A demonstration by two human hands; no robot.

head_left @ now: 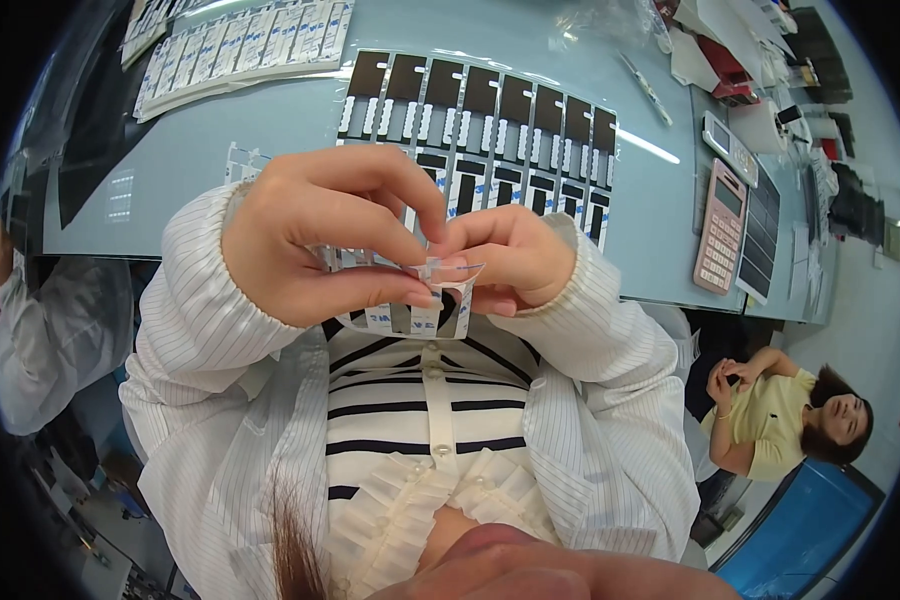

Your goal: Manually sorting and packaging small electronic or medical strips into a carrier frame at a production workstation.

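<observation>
My left hand (335, 225) and my right hand (510, 260) meet close to my chest, fingertips together. Between them is a thin white adhesive strip (425, 320) with blue print and clear film edges, curving down below the fingers. The left thumb and fingers pinch its upper part; the right fingers are closed on the same spot from the other side. What exactly lies between the fingertips is partly hidden. Just beyond the hands, a row of dark rectangular pieces (480, 92) with white notched edges lies on the table, above a second row of white-and-black pieces (540, 190).
White printed strips (245, 50) lie stacked at the far left. A pen (646, 90), a pink calculator (720, 225) and a silver one (730, 148) are on the right, near papers and a red box (725, 70). A person in yellow (785, 415) sits at right.
</observation>
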